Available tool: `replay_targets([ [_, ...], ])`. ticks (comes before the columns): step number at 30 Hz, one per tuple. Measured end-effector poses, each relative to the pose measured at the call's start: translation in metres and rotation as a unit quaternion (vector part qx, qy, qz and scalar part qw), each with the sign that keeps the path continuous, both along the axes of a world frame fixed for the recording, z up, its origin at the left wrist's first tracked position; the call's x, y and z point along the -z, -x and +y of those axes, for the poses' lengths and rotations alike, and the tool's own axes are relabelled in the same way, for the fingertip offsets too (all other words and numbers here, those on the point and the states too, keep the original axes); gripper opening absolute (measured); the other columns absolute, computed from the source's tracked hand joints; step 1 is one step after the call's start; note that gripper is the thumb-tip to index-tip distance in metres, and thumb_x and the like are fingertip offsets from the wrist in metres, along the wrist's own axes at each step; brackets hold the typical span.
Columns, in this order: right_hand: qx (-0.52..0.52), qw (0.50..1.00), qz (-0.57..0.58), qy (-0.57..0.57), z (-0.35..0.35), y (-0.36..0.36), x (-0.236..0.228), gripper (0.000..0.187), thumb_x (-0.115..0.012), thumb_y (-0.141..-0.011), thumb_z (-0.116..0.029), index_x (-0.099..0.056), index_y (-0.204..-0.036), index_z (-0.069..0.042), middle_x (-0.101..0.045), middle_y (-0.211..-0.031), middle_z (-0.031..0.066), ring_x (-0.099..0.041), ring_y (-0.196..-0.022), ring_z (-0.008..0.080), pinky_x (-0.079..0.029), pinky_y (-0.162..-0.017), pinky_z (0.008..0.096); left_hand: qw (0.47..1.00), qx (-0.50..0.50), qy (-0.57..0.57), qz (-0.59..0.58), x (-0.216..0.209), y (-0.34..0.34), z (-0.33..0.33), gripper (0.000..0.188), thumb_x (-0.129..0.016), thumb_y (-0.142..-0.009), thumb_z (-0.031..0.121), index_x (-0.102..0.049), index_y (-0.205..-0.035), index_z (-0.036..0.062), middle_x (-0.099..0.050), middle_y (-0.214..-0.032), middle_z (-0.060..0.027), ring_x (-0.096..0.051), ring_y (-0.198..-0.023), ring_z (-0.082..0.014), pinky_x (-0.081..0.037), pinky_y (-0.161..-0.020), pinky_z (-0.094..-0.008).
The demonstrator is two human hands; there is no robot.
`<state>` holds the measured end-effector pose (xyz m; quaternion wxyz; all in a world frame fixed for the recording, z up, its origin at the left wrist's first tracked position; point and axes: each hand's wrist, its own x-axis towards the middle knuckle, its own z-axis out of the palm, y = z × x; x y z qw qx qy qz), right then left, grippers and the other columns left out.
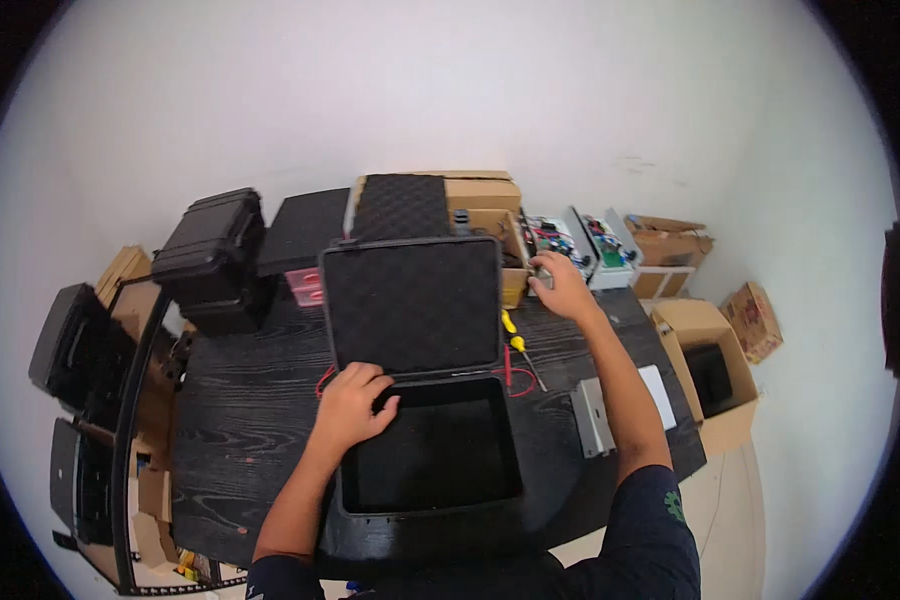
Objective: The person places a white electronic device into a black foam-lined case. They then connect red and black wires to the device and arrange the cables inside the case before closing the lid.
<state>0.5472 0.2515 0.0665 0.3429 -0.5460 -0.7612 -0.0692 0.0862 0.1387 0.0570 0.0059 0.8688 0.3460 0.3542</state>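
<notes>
An open case [432,447], lid [415,305] obstructing cardboard boxes [482,190], bears the half-open, empty left grip [354,408]; right grip's [565,287] state unclear.

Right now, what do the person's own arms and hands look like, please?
The left hand and right hand wear no gloves, and no watch shows at either wrist. The left sleeve and right sleeve are short and dark, navy or black; the right carries a green gear-shaped emblem.

Soft light brightens the wall [450,90], the table [250,430] shines faintly, and the fisheye corners fall black
</notes>
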Motion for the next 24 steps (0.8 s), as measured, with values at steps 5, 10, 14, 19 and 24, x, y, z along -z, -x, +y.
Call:
replay_targets([
  [5,0.058,0.993,0.015,0.099,-0.106,-0.081,-0.007,0.033,-0.076,-0.093,-0.021,-0.070,-0.121,-0.005,-0.069,-0.131,0.0181,-0.063,-0.126,0.0392,-0.050,-0.109,0.0478,1.000,-0.017,0.012,0.001,0.005,0.003,0.000,0.027,-0.083,-0.075,0.020,-0.076,-0.096,0.0048,-0.070,-0.105,-0.0112,-0.068,-0.101,-0.0329,-0.057,-0.086,-0.0443],
  [10,0.135,0.981,0.030,0.137,-0.208,-0.146,0.012,0.030,-0.075,-0.093,-0.019,-0.071,-0.119,-0.004,-0.069,-0.131,0.0181,-0.065,-0.124,0.0377,-0.051,-0.108,0.0461,1.000,0.004,0.002,0.025,0.001,-0.008,0.000,0.032,-0.082,-0.071,0.018,-0.072,-0.098,0.0032,-0.065,-0.103,-0.0145,-0.064,-0.099,-0.0366,-0.054,-0.086,-0.0457],
  [14,0.198,0.969,0.090,0.117,-0.263,-0.176,0.015,0.032,-0.076,-0.092,-0.020,-0.071,-0.119,-0.003,-0.071,-0.129,0.0189,-0.065,-0.123,0.0392,-0.051,-0.109,0.0455,0.999,-0.001,0.007,0.048,0.003,-0.003,-0.002,0.037,-0.081,-0.069,0.017,-0.068,-0.101,0.0030,-0.063,-0.105,-0.0160,-0.062,-0.100,-0.0390,-0.052,-0.088,-0.0470],
  [19,0.342,0.930,0.115,0.072,-0.310,-0.260,0.041,0.043,-0.075,-0.091,-0.022,-0.069,-0.128,0.000,-0.070,-0.131,0.0215,-0.065,-0.126,0.0404,-0.050,-0.112,0.0452,0.998,-0.001,0.023,0.055,0.002,-0.010,0.000,0.035,-0.078,-0.070,0.017,-0.068,-0.100,0.0020,-0.061,-0.106,-0.0174,-0.060,-0.103,-0.0397,-0.051,-0.090,-0.0482],
  [24,0.423,0.891,0.059,0.155,-0.316,-0.349,0.089,0.064,-0.077,-0.090,-0.024,-0.056,-0.148,-0.006,-0.052,-0.156,0.0240,-0.061,-0.133,0.0424,-0.051,-0.112,0.0482,0.999,0.020,0.019,0.044,0.012,-0.003,0.008,0.040,-0.076,-0.073,0.026,-0.067,-0.103,0.0001,-0.059,-0.106,-0.0188,-0.059,-0.102,-0.0399,-0.049,-0.091,-0.0473],
])
